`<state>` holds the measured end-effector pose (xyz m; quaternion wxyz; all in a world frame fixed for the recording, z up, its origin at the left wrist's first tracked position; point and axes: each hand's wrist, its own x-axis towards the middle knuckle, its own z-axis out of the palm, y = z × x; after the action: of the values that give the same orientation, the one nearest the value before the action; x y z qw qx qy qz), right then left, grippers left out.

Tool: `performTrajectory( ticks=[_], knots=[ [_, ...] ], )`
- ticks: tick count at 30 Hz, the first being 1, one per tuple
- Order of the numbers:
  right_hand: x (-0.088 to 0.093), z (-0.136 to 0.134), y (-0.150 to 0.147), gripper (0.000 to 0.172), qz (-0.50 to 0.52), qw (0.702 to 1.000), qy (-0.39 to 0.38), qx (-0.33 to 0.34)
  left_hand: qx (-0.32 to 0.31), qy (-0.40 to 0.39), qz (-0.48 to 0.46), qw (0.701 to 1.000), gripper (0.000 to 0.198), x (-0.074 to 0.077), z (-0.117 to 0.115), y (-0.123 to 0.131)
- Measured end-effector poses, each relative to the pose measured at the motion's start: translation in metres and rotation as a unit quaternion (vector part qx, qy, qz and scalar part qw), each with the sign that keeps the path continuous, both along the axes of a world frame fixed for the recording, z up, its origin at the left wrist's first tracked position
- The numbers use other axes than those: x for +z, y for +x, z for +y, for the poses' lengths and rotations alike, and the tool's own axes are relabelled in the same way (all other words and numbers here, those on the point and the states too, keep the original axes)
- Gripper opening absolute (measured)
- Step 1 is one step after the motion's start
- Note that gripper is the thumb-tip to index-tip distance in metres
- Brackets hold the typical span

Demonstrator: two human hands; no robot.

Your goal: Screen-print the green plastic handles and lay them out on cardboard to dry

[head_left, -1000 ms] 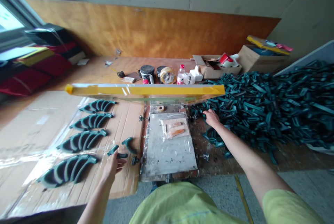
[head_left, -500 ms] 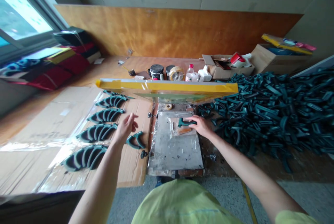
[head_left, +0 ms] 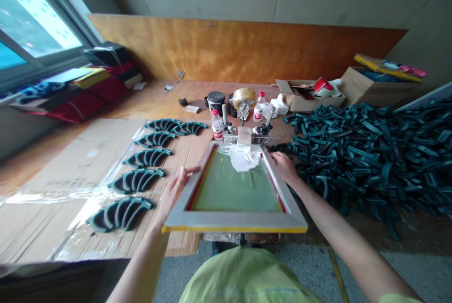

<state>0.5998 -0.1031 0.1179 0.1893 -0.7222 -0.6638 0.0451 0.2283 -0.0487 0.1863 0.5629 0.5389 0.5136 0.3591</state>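
Observation:
A screen printing frame (head_left: 240,218) with silver-grey sides, yellow tape on its front edge and a green mesh (head_left: 229,194) lies lowered in front of me. White ink (head_left: 245,161) is spread at the mesh's far end. My left hand (head_left: 175,189) is at the frame's left side, fingers stretched out and apart, the index finger reaching its edge. By the right side is my right hand (head_left: 284,166), its fingertips partly hidden at the frame's edge. The base plate and the green handle-shaped piece are hidden under the frame.
Curved dark green pieces (head_left: 122,213) stand in rows on cardboard (head_left: 81,152) to the left. A large heap of similar pieces (head_left: 370,152) covers the right. Behind the frame are a metal hinge clamp (head_left: 244,135), bottles (head_left: 216,126), black tubs (head_left: 216,101) and cardboard boxes (head_left: 314,100).
The frame has swung down from its raised position over the plate. My right hand has let go of the green piece on the plate. My left hand has moved to the frame's left side.

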Motion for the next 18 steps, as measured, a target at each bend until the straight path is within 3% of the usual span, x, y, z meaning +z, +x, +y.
performTrajectory(
  ticks=[2,5,7,9,12,14,18],
  knots=[
    [0.017,0.018,0.004,0.036,0.007,0.998,0.049,-0.045,-0.002,-0.055,0.029,0.998,0.07,-0.028,-0.016,-0.005],
    [0.036,0.054,-0.015,0.049,-0.01,0.995,0.095,0.01,0.017,-0.097,0.011,0.995,0.084,-0.073,-0.025,-0.003],
    [0.04,0.075,-0.036,0.05,-0.046,0.996,0.044,0.056,0.017,-0.105,-0.005,0.994,0.089,-0.097,-0.025,0.0],
    [0.036,0.086,-0.054,0.035,-0.069,0.995,-0.029,0.062,0.007,-0.109,-0.008,0.994,0.088,-0.112,-0.023,0.001],
    [0.024,0.078,-0.066,0.014,-0.083,0.99,-0.083,0.074,-0.007,-0.113,0.005,0.994,0.085,-0.116,-0.022,0.0],
    [0.019,0.059,-0.065,0.008,-0.089,0.985,-0.073,0.13,-0.009,-0.116,0.007,0.993,0.084,-0.112,-0.023,0.0],
    [0.026,0.023,-0.051,0.019,-0.078,0.954,-0.048,0.285,-0.002,-0.116,0.006,0.993,0.084,-0.107,-0.025,0.001]
  ],
)
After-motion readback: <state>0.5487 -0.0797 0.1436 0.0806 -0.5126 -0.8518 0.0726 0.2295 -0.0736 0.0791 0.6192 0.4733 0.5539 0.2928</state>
